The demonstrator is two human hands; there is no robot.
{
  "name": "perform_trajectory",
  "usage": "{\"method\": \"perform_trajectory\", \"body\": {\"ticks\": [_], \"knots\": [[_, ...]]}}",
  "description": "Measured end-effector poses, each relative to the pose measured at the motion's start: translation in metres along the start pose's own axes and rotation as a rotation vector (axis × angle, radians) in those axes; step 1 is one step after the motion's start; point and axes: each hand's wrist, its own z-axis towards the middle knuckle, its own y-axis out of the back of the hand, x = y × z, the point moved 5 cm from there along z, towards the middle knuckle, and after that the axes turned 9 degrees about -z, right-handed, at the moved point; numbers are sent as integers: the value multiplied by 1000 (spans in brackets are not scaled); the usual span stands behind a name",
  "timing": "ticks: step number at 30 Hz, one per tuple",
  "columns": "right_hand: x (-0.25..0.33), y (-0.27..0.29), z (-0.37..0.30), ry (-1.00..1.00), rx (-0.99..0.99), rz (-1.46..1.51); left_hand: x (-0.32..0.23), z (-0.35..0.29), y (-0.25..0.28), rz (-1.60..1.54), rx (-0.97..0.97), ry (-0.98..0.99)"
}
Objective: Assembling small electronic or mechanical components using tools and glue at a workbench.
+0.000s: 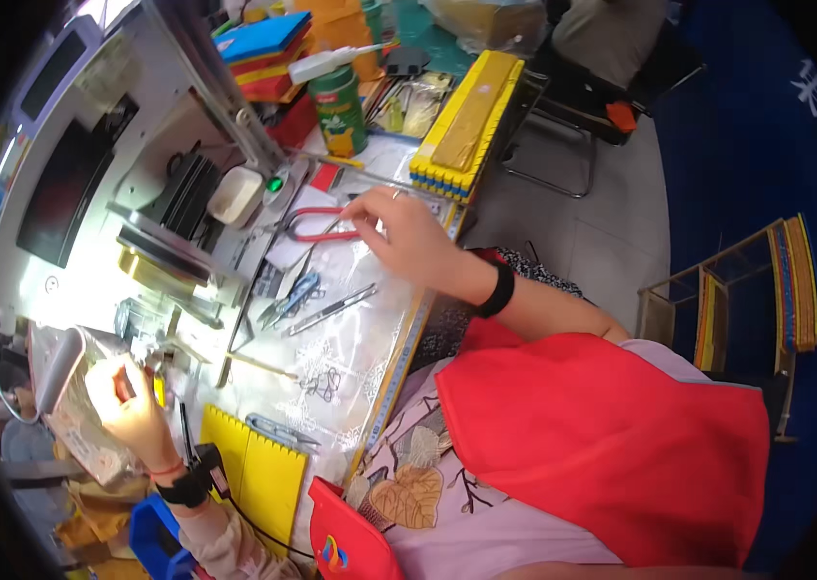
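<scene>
My right hand [397, 232] is over the far part of the workbench, its thumb and fingers closed at the end of red-handled pliers [323, 211]. The pliers' jaws point left, toward the machine. At the near left, my left hand [126, 411] is raised beside the machine, thumb and fingertips pinched together. Whatever lies between them is too small or too bright to make out. Below the pliers lie a blue-handled tool [292, 295] and metal tweezers [333, 309]. Thin dark wire or thread [323, 384] is loosely curled on the clear mat.
A lit machine [172, 251] fills the left side. Beside my left wrist lie a yellow ridged board [254, 474] and blue snips [281, 432]. A green can [338, 111] and a yellow stack of trays [466, 126] stand at the back. Racks [786, 290] are at right.
</scene>
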Motion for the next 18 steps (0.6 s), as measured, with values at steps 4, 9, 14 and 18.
{"method": "perform_trajectory", "body": {"ticks": [4, 9, 14, 18], "knots": [[12, -18, 17, 305, 1, -233, -6, 13, 4, 88, 23, -14], [37, -63, 4, 669, 92, -370, -1, 16, -1, 37, -22, -83], [31, -105, -16, 729, -18, -402, 21, 31, -39, 69, -16, -337], [37, -95, -21, 670, 33, -365, -16, 90, -94, -66, -48, -495]]}}
